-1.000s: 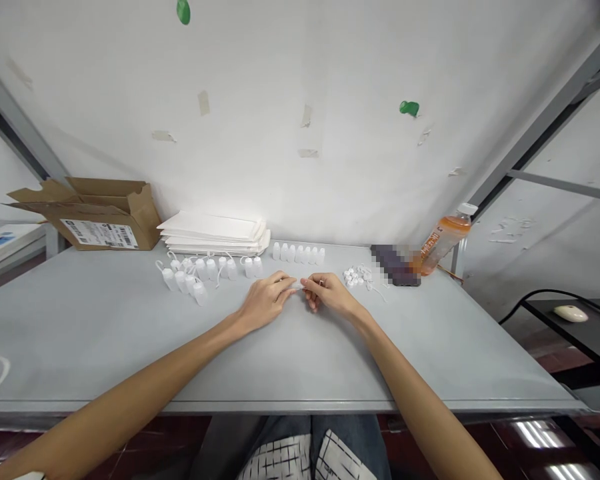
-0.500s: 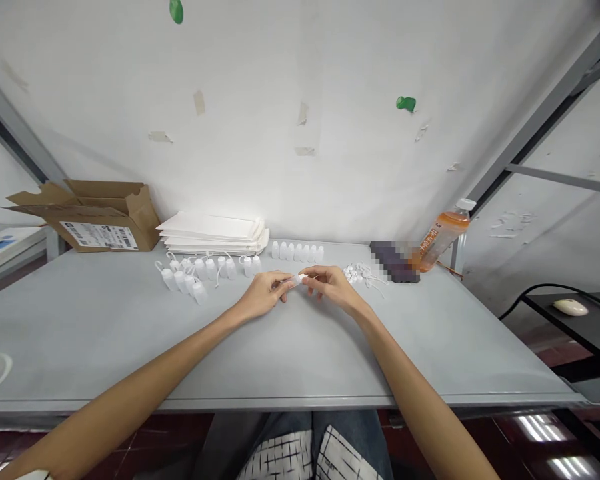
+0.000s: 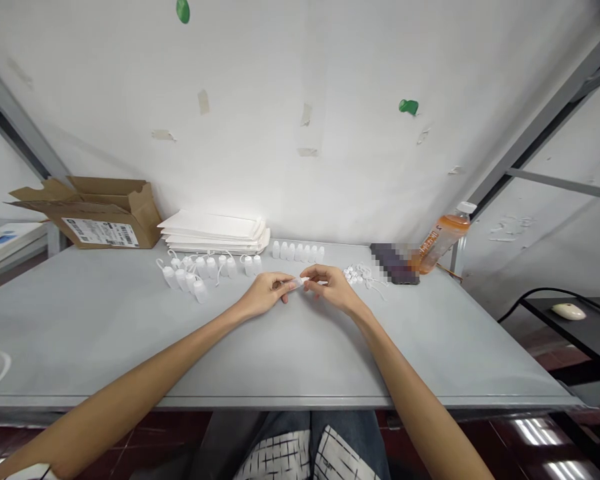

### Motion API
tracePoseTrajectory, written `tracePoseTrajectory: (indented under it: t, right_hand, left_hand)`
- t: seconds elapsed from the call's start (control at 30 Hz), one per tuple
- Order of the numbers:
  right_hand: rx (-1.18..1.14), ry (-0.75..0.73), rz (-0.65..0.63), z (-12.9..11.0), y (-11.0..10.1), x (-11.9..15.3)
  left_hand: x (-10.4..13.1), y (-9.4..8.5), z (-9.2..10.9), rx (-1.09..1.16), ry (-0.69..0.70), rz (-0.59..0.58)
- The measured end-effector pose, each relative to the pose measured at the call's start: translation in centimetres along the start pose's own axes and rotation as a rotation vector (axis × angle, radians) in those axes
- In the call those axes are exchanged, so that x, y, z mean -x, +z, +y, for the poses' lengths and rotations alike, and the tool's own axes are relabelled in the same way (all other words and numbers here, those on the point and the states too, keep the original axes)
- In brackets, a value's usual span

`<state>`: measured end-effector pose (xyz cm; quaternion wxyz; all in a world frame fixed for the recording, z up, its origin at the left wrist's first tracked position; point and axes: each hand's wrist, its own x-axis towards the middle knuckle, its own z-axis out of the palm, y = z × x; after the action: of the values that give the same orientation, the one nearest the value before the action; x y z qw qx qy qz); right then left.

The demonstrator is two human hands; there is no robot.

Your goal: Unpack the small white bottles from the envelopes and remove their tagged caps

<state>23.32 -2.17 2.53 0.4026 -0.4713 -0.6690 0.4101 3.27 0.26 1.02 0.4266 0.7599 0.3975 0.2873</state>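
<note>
Over the middle of the table, my left hand [image 3: 265, 293] pinches a small translucent plastic dropper bottle [image 3: 295, 285], tilted towards the right. The fingers of my right hand [image 3: 332, 287] are closed around a white cap [image 3: 305, 281] at the bottle's neck end, and they partly hide it. Left of my hands stand several bottles with looped white cap straps [image 3: 199, 291]. Behind them is a row of small bottles without visible straps [image 3: 299, 253]. A pile of loose white caps with straps [image 3: 359, 274] lies just right of my right hand.
At the back left are an open cardboard box [image 3: 105, 223] and a stack of white envelopes or sheets [image 3: 210, 232]. A dark, partly pixelated flat object [image 3: 405, 275] and an orange drink bottle [image 3: 443, 237] are at the back right. The wall [image 3: 280, 187] rises behind the grey table [image 3: 290, 360].
The view has shifted slightly. My right fingers have changed position a little at the cap, while my left hand still holds the bottle in the same place.
</note>
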Motion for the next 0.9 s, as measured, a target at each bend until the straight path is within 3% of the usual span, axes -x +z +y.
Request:
tracePoseTrajectory:
  t: [0.47, 0.9]
  right_hand:
    - [-0.063, -0.025, 0.055, 0.04, 0.69, -0.14]
    - [0.045, -0.036, 0.055, 0.32, 0.67, -0.19]
  left_hand:
    - [0.02, 0.19, -0.04, 0.042, -0.002, 0.049]
    - [0.15, 0.30, 0.43, 0.016, 0.007, 0.073]
